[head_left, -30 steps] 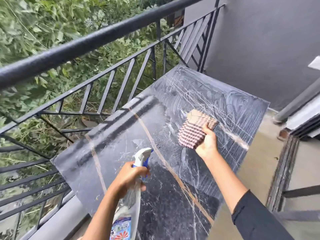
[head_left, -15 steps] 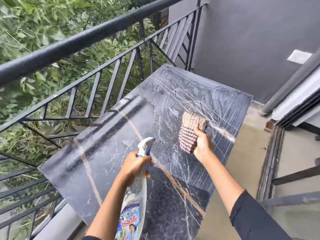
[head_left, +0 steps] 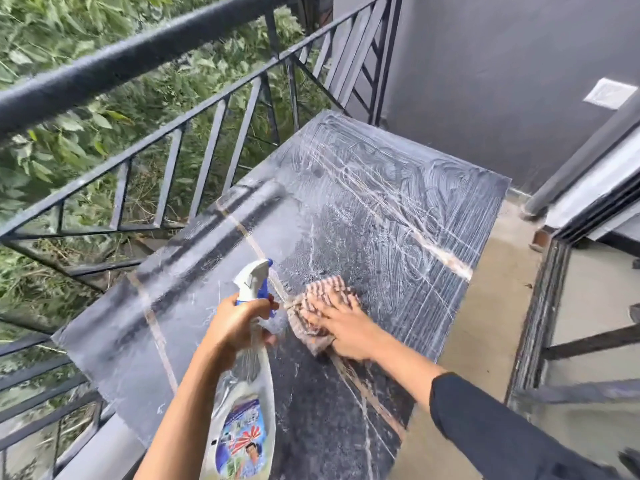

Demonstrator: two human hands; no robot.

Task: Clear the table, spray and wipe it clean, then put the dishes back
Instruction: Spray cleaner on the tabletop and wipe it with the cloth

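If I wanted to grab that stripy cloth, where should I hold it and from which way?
Come straight down from above onto the cloth's far half. It lies flat on the wet table, so no edge sticks up to pinch; press it with an open palm, as the right hand does on the near part. The left hand with the spray bottle crowds the left side.

The left hand [head_left: 239,323] and its forearm are bare, with no sleeve showing. The right hand [head_left: 349,332] is bare too; a dark sleeve [head_left: 502,420] covers that arm above mid-forearm.
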